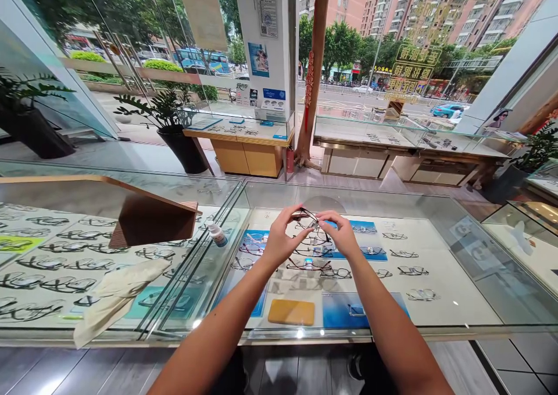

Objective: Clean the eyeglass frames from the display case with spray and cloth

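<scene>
A pair of eyeglasses (pixel 310 214) with thin dark frames is held up over the glass display case (pixel 462 302), between both of my hands. My left hand (pixel 282 236) pinches one side of it, thumb below and fingers above. On the other side, my right hand (pixel 339 231) grips it with curled fingers. Which parts of the frame each hand touches is too small to tell. Below, inside the case, several more glasses lie in rows, among them a dark pair (pixel 413 271) at the right. A yellow-brown glasses case (pixel 291 312) lies near the front edge.
To the left, a small white bottle (pixel 217 235) stands on the glass top. A cream cloth (pixel 120 296) lies crumpled near the left front. A brown wooden stand (pixel 152 218) rises beyond it. Farther off are a potted plant (pixel 181 142) and other display counters (pixel 248 151).
</scene>
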A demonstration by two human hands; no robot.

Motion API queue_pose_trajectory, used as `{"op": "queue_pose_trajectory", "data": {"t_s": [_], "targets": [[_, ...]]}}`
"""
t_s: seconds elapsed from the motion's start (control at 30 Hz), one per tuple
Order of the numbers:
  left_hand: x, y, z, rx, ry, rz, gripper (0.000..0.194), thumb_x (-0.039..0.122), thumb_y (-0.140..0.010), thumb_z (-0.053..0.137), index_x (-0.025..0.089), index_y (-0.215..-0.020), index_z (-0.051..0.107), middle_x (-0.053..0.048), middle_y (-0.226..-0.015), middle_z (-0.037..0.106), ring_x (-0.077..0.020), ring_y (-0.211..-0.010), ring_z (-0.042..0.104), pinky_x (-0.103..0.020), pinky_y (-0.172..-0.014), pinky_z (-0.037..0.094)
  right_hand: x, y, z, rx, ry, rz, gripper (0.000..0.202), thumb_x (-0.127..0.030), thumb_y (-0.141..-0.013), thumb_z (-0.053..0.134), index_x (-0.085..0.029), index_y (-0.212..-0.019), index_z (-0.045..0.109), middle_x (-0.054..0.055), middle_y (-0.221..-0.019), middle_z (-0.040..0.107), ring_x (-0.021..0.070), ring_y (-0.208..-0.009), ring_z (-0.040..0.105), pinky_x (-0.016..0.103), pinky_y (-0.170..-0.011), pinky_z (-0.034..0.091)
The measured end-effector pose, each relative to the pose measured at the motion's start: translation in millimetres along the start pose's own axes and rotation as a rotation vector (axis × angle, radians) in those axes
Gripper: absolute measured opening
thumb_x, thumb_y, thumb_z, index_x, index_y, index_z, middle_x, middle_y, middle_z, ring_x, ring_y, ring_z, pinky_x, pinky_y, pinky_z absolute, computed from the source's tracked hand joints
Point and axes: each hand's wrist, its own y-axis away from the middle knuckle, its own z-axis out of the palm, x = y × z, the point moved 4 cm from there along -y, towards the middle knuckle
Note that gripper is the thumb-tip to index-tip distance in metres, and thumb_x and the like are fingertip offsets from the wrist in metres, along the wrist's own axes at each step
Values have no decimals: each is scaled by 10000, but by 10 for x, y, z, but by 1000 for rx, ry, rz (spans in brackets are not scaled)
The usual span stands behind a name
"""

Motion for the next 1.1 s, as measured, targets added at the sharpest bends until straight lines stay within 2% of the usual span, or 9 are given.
{"op": "queue_pose_trajectory", "data": {"t_s": [0.17,0.27,0.37,0.4,0.47,0.7,0.9,1.0,1.1], "targets": [[-12,-11,14,-45,89,-55,673,346,-873,820,281,-1484,546,-131,-1358,645,-261,-1215,690,-459,-1042,585,101,13,34,-76,-147,163,250,-478,-875,762,-232,-896,798,65,-961,802,246,-918,720,402,-887,559],[20,-1,-29,87,-10,-54,702,341,-865,818,266,-1498,521,-125,-1324,649,-237,-1136,691,-424,-979,582,93,22,12,32,-130,157,262,-485,-871,765,-225,-879,803,69,-945,802,247,-907,718,401,-880,562],[64,30,-48,203,-135,-78,272,376,-917,750,231,-1147,747,-42,-917,663,-181,-826,637,-344,-794,549,15,60,-1,201,0,58,261,-471,-906,732,-221,-882,802,84,-984,795,258,-967,715,419,-925,549],[63,37,-20,164,-124,-109,196,400,-938,722,228,-1008,782,-18,-786,620,-166,-726,587,-323,-724,520,-21,82,12,247,57,17,254,-459,-922,718,-221,-888,801,87,-992,792,261,-987,712,429,-942,543],[36,54,66,33,-33,-206,264,458,-945,703,228,-875,811,-4,-661,586,-156,-630,525,-305,-634,465,-93,134,64,314,162,-64,225,-424,-949,696,-228,-906,799,91,-1017,789,268,-1027,706,447,-972,533],[-137,90,156,-79,205,-467,399,568,-833,784,194,-955,853,-45,-748,733,-188,-669,604,-311,-613,469,-229,271,322,281,318,-225,197,-316,-1005,633,-252,-1082,803,94,-1083,784,261,-1060,707,449,-964,555],[-200,21,35,-24,171,-465,423,598,-819,774,182,-874,831,-22,-644,651,-173,-621,551,-299,-576,423,-275,307,410,176,315,-259,265,-304,-1018,593,-275,-1223,759,99,-1244,772,266,-1191,703,472,-1054,534],[-174,-64,-69,-28,96,-446,418,593,-852,739,182,-886,808,20,-573,530,-139,-559,453,-278,-549,340,-286,295,399,138,225,-241,213,-309,-1011,592,-259,-1128,763,100,-1279,763,263,-1226,690,454,-1066,518],[-98,-241,-221,-135,-72,-395,396,568,-895,677,183,-870,770,43,-557,435,-131,-541,399,-271,-548,288,-268,252,334,146,143,-194,204,-343,-1014,568,-235,-955,731,103,-1212,771,258,-1174,691,423,-1027,510]]}}
